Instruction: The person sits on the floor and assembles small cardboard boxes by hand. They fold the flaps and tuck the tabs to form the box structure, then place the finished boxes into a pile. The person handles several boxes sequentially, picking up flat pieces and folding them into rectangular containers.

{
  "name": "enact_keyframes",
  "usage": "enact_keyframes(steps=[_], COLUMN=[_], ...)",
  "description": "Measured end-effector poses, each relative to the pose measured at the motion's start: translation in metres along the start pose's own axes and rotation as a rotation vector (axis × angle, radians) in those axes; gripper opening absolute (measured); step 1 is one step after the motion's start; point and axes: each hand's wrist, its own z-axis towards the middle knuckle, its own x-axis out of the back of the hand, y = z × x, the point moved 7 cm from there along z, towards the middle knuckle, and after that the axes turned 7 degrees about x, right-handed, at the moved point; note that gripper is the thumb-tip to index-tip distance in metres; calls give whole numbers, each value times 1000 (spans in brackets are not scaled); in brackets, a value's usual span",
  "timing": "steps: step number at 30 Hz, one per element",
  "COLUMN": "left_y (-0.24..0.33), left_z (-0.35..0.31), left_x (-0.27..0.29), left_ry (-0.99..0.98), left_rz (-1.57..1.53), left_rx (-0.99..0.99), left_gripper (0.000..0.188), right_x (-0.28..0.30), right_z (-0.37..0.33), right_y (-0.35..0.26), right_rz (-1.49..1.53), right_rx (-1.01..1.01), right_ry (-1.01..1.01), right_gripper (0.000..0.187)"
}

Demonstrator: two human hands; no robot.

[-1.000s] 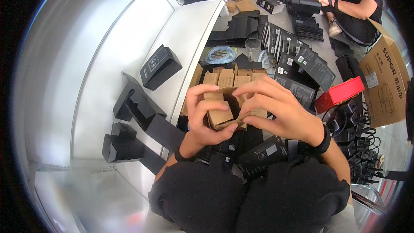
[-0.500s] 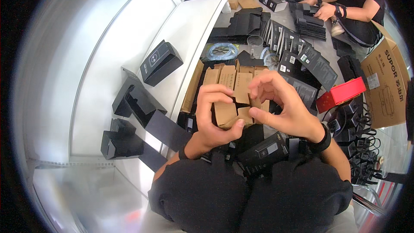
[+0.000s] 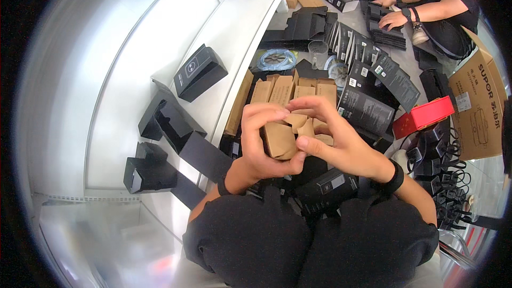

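In front of my lap, my left hand [image 3: 255,146] wraps round the side of a small brown cardboard box [image 3: 279,142]. Its thumb lies along the lower edge. My right hand [image 3: 344,150] grips the other side, its thumb pressed on a bent end flap [image 3: 305,128] and its fingers curled over the far edge. The flaps stand partly folded, and what lies inside is hidden. Just beyond my hands, several more brown cardboard boxes [image 3: 282,90] lie in a row. A black printed box [image 3: 328,184] rests close to my legs.
At left, a white shelf [image 3: 234,37] carries opened black boxes [image 3: 200,74]. Flat black cartons [image 3: 368,96] spread beyond the brown boxes. To the right are a red box [image 3: 424,117], corded black devices [image 3: 432,168] and a large carton [image 3: 477,106]. Another person's hand [image 3: 393,20] touches stacked cartons [image 3: 388,38].
My right hand has moved left and closed in on the box, its thumb now against the flap. The flaps are bent further inward. The other person's hand has shifted slightly left over the stack.
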Motion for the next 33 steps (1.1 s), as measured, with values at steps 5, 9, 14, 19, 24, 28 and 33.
enact_keyframes(steps=[5, 9, 14, 19, 24, 28, 33], left_y=[8, 8, 2, -11, -14, -13, -10], left_z=[0, 3, 15, 3, 3, 3, 4], left_x=[-3, -9, -9, -11, -12, -13, -17], left_ry=[-59, -185, -255, -319, -327, -336, -323], left_rz=[70, 213, 333, 172, 165, 152, 147], left_rx=[-86, -88, 64, 179, 103, 101, 61], left_gripper=[75, 80, 109, 101, 103, 103, 101], right_x=[-18, -20, -14, -5, -3, -3, -1], right_z=[-6, -11, -4, -5, -5, -5, -4], right_y=[33, 51, 51, 39, 40, 39, 38], right_rz=[414, 434, 542, 443, 440, 469, 437], right_rx=[-237, -174, -85, -50, -1, -20, 23], right_ry=[-106, -16, 117, 129, 131, 125, 136], right_gripper=[59, 57, 55, 56, 54, 51, 48])
